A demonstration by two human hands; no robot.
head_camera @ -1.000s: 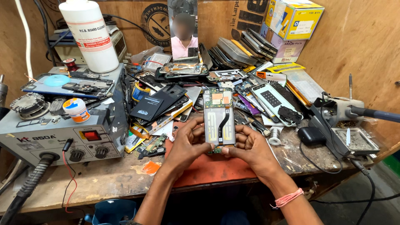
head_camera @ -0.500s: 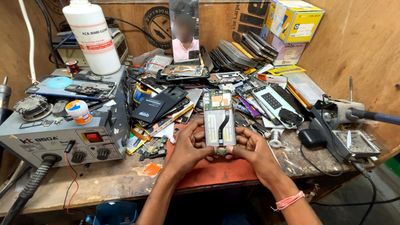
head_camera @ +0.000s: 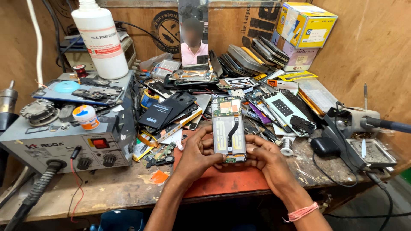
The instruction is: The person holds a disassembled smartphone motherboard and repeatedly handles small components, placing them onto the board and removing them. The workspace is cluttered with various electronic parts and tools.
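The left hand (head_camera: 198,155) and right hand (head_camera: 266,159) pinch an opened phone (head_camera: 229,130) by its lower edges, above the orange mat (head_camera: 222,182) on the counter (head_camera: 107,188). Its back cover is already off, with circuit board and flex cable exposed and still mounted.

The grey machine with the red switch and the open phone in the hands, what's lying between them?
In the head view, between the grey machine and the open phone lie a black flat battery and small circuit-board pieces.
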